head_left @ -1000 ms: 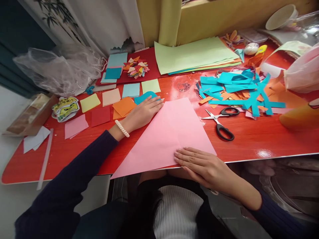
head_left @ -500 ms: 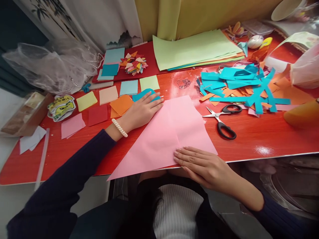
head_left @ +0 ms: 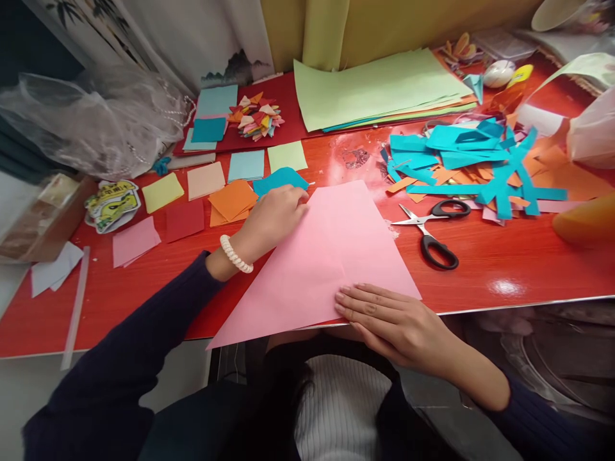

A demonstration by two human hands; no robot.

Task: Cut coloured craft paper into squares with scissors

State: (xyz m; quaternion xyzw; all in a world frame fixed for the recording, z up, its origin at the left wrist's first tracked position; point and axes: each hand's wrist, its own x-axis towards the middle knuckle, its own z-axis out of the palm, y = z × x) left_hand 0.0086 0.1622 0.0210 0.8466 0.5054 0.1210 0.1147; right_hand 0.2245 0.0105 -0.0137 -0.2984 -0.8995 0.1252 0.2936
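A large folded sheet of pink paper (head_left: 331, 250) lies on the table, its pointed left corner jutting past the front edge. My left hand (head_left: 273, 218), with a beaded band on the wrist, has its fingers curled closed at the sheet's upper left edge; the fingertips are partly hidden. My right hand (head_left: 384, 314) rests flat on the lower right part of the sheet, fingers stretched out together. Just beyond my left hand is blue paper (head_left: 281, 180), with orange paper squares (head_left: 234, 202) beside it. Black-handled scissors (head_left: 430, 230) lie open right of the pink sheet.
Blue and orange paper scraps (head_left: 480, 160) are heaped at the right. A stack of green sheets (head_left: 375, 93) lies at the back, near a multicoloured folded-paper ball (head_left: 257, 118). Small coloured squares (head_left: 185, 221) are spread at the left. An orange object (head_left: 586, 218) stands far right.
My left hand has gone from lying flat with stretched fingers to curled fingers at the paper's edge. My right hand stays in place. The view has shifted slightly.
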